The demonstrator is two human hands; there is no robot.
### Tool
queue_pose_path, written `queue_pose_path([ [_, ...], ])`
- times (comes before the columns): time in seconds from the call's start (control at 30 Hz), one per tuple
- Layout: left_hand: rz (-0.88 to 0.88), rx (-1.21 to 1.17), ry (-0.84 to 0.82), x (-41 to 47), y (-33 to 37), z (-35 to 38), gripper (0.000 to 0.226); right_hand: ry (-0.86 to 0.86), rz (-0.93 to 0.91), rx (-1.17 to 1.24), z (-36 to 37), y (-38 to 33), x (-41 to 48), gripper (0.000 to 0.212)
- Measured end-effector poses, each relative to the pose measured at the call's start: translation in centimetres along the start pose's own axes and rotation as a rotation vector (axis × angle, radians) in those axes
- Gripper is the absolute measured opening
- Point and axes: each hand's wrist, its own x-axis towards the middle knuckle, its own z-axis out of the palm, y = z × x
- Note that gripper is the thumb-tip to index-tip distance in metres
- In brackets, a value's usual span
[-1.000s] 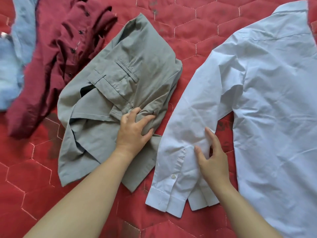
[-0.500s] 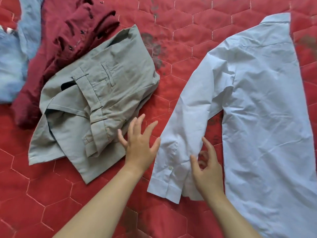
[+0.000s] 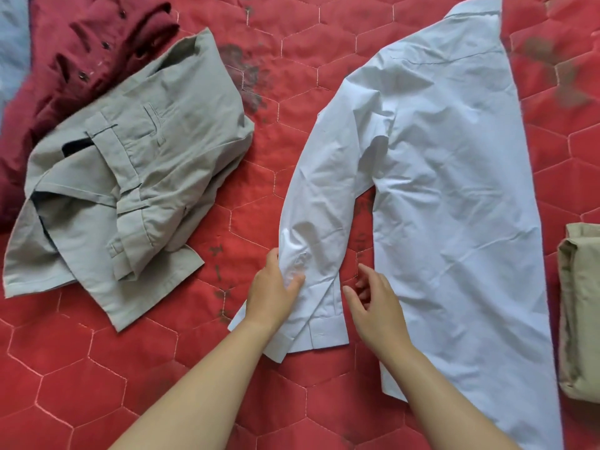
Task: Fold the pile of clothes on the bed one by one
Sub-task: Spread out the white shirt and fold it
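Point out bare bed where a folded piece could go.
Widest bare quilt: lower left, below the grey trousers. Also the strip between them and the white shirt. Crowded top left, maroon shirt against trousers, and right edge by the folded khaki piece.

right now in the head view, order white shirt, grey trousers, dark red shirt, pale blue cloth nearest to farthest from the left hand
1. white shirt, sleeve gripped by the left hand
2. grey trousers, to its left
3. dark red shirt, upper left
4. pale blue cloth, top-left corner
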Motion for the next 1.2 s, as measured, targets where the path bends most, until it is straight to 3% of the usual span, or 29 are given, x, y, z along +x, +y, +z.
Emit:
queue_pose_path([
  [0.07,0.047,0.023,0.023,-0.8,0.7,0.0,0.026,0.005,-0.017,0.016,-0.7,0.7,-0.5,0.046],
  [0.2,0.013,-0.099,0.173,-1.9,1.2,-3.3,0.008,0.016,-0.034,0.017,-2.2,1.4,-1.4,0.041],
  [0.43,-0.045,0.008,0.357,0.1,-0.3,-12.0,0.015,0.004,-0.097,0.075,-1.1,-1.8,-0.5,0.041],
  [0.6,0.053,0.135,0.324,3.3,-0.2,-11.4,0.048,0.075,-0.175,0.068,-0.7,-4.7,3.9,0.041],
  [0.8,0.370,0.183,0.204,7.9,4.1,-8.9,0.042,0.233,-0.252,-0.083,-3.5,-6.8,12.0,0.038],
  [0.93,0.436,0.184,0.148,10.3,6.6,-7.0,0.040,0.297,-0.366,-0.332,-5.2,-8.2,16.6,0.044],
  [1.03,0.423,0.310,0.134,11.2,6.5,-5.9,0.048,0.212,-0.403,-0.587,-5.4,-8.1,19.1,0.037],
  [1.13,0.385,0.397,0.107,11.2,5.2,-5.6,0.051,0.229,-0.441,-0.486,-6.1,-7.5,20.4,0.015],
  [1.2,0.398,0.348,0.149,11.0,4.4,-5.8,0.035,0.346,-0.463,-0.343,-7.1,-6.8,20.3,0.012],
])
